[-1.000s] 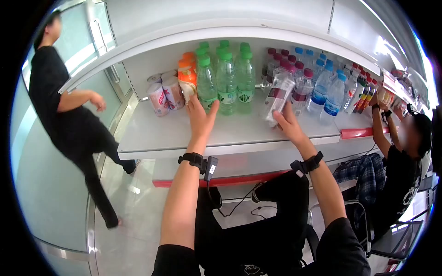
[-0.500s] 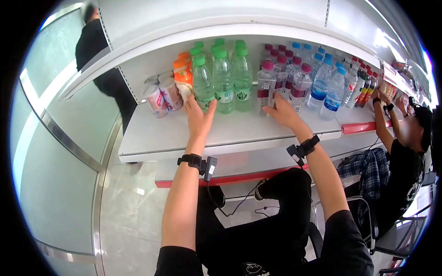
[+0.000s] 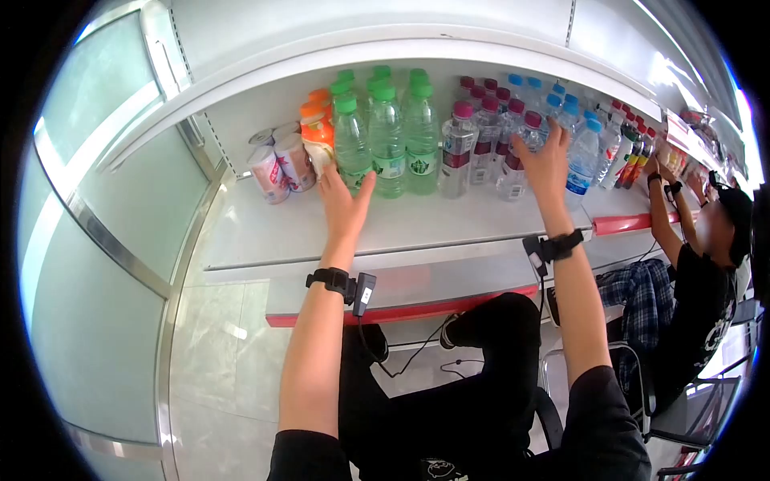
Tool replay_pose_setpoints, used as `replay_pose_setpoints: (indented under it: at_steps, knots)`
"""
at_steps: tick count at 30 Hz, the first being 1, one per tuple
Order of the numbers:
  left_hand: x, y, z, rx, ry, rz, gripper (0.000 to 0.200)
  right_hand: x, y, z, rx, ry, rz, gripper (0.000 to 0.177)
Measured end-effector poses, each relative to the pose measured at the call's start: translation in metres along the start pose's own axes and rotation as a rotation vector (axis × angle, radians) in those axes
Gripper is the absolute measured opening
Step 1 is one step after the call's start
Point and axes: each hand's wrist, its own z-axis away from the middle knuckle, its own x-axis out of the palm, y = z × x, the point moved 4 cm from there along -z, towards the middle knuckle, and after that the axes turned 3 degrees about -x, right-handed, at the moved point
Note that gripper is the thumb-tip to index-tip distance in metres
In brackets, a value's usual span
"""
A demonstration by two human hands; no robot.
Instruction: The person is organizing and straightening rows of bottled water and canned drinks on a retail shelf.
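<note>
My left hand (image 3: 346, 210) is at the front of a green-capped bottle (image 3: 351, 148), thumb and fingers apart. Its fingertips reach beside an orange-capped bottle (image 3: 318, 132). My right hand (image 3: 549, 172) is raised with spread fingers at the front of the shelf. Its thumb is right at a clear bottle with a magenta cap and maroon label (image 3: 513, 167). The other fingers overlap the blue-capped water bottles (image 3: 579, 164). A second magenta-capped bottle (image 3: 457, 152) stands upright between my hands, beside the green-capped row.
Drink cans (image 3: 269, 172) stand at the left end of the white shelf (image 3: 321, 236). An upper shelf edge (image 3: 385, 50) runs above the bottles. Red-capped bottles (image 3: 634, 152) stand farther right, near a seated person (image 3: 706, 280). Glass door panels (image 3: 104, 321) are on the left.
My right hand has moved right and up, from the front magenta-capped bottle to the one near the blue caps. My left hand stays nearly still. The person beyond the glass at left is gone.
</note>
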Motion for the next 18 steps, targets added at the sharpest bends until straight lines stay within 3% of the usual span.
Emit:
replay_pose_setpoints:
  at_steps: [1, 3, 7, 9, 12, 14, 18]
  knots:
    - [0.0, 0.0, 0.0, 0.023, 0.028, -0.005, 0.082, 0.005, 0.011, -0.007, 0.0, 0.001, 0.002, 0.071]
    - [0.001, -0.002, -0.001, 0.048, 0.06, -0.007, 0.081, 0.019, 0.022, -0.015, 0.067, -0.269, -0.052, 0.07]
    - [-0.002, -0.001, -0.001, 0.041, 0.057, -0.045, 0.081, -0.021, 0.005, 0.005, 0.13, -0.257, -0.12, 0.062]
    - [-0.002, -0.001, -0.001, 0.026, 0.043, -0.057, 0.082, -0.044, -0.002, 0.031, -0.019, -0.213, -0.158, 0.053]
    - [0.002, -0.003, 0.0, 0.037, 0.047, -0.026, 0.081, -0.073, -0.02, 0.083, -0.059, -0.193, -0.226, 0.048]
    - [0.003, -0.006, -0.001, 0.075, 0.073, -0.015, 0.081, -0.079, -0.029, 0.114, -0.064, -0.112, -0.389, 0.046]
    - [-0.005, 0.005, 0.0, 0.045, 0.027, 0.011, 0.08, -0.066, -0.048, 0.139, -0.173, -0.164, -0.498, 0.048]
